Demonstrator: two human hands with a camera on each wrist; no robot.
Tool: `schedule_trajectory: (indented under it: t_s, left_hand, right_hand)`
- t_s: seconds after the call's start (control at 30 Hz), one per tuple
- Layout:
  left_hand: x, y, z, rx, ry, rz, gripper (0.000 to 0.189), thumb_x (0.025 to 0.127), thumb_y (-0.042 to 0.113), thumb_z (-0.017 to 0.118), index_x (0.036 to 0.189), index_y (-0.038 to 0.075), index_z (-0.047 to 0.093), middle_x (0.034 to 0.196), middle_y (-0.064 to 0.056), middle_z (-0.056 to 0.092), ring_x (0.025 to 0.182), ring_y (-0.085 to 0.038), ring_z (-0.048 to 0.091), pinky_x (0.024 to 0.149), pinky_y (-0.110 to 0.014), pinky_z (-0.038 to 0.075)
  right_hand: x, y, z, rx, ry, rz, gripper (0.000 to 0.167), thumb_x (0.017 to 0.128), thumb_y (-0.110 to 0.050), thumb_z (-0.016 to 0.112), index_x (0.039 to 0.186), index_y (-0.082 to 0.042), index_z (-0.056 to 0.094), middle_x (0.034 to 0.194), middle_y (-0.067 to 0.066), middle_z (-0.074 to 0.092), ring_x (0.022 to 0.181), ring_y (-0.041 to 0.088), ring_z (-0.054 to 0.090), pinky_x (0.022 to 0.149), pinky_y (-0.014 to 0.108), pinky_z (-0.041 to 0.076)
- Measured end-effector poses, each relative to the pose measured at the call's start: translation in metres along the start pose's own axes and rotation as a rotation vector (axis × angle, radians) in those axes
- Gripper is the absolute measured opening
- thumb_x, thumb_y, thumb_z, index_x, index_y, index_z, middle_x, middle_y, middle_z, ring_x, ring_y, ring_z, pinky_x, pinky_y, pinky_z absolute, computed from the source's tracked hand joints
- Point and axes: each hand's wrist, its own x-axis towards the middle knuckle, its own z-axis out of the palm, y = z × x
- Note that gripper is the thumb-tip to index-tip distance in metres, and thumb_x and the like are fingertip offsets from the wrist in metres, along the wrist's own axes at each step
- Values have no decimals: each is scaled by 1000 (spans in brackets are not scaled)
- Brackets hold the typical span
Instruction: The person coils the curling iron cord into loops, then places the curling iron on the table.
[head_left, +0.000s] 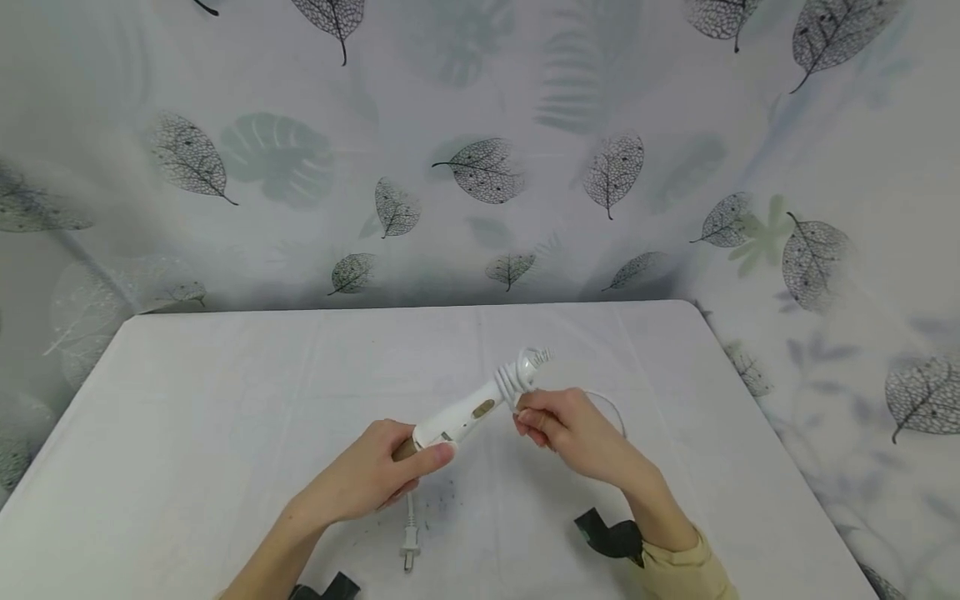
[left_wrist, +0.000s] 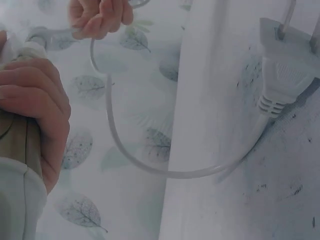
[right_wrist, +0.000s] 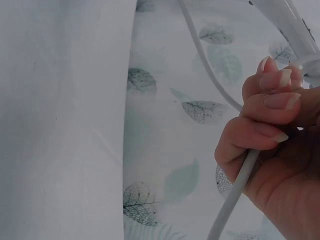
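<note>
A white hair iron (head_left: 453,419) with a gold button is held slanting over the table, its tail end up and to the right. My left hand (head_left: 367,475) grips its lower, gold-brown part, thumb along the white body. Several turns of white cord (head_left: 513,380) are wound round the tail end. Beside those turns my right hand (head_left: 577,437) holds the cord in curled fingers; in the right wrist view the cord (right_wrist: 232,200) passes through the fist. Below the left hand is the two-pin plug (head_left: 409,546), large in the left wrist view.
A white cloth covers the table (head_left: 225,400). Behind and to the right hangs a leaf-patterned curtain (head_left: 450,100). A loop of cord shows behind the right hand. Black wrist mounts (head_left: 611,537) sit at both wrists.
</note>
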Motion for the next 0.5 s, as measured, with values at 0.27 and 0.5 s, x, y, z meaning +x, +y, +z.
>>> schedule_trajectory:
  t_s: [0.27,0.5]
  left_hand:
    - [-4,-3,-2,13,-177,78,25,98,37,64,84,16,65,55,11,35,48,-2,29,43,-23,25]
    - [-4,-5,-5,38,-223,59,24,96,42,66,85,20,67,55,12,33,48,-2,28,44,-23,24]
  right_hand:
    - [-4,5,-9,24,-52,50,31,86,16,52,79,-14,58,70,-7,52,64,5,44,59,23,39]
    - [-5,11,-10,-144,-53,-8,33,86,9,64,79,-23,58,70,-15,50,63,2,43,59,21,38]
